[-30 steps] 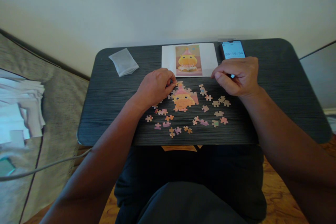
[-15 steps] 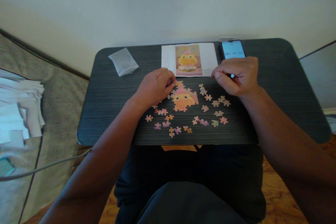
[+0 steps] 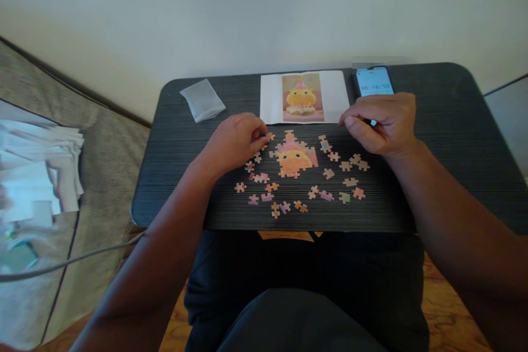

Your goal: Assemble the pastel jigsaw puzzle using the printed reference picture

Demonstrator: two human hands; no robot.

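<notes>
A partly joined puzzle [image 3: 293, 157] showing a yellow figure with a pink hat lies in the middle of the dark table [image 3: 173, 176]. Several loose puzzle pieces [image 3: 325, 184] are scattered around and below it. My left hand [image 3: 233, 140] rests just left of the joined part, fingers curled and pinching a small piece [image 3: 269, 136] at its fingertips. My right hand [image 3: 383, 122] hovers at the right, fingers curled with thumb and forefinger pressed together; what they hold is hidden. A reference picture [image 3: 303, 97] on white paper lies behind the puzzle.
A phone [image 3: 374, 82] with a lit timer screen lies at the back right, partly behind my right hand. A clear plastic bag [image 3: 203, 99] sits at the back left. Papers [image 3: 37, 170] lie on a surface to the left, and a cable [image 3: 70, 261] runs below them.
My left hand has drawn back to the left, away from the joined puzzle, with a piece at its fingertips. The right hand has kept its pose. The camera view shifted slightly.
</notes>
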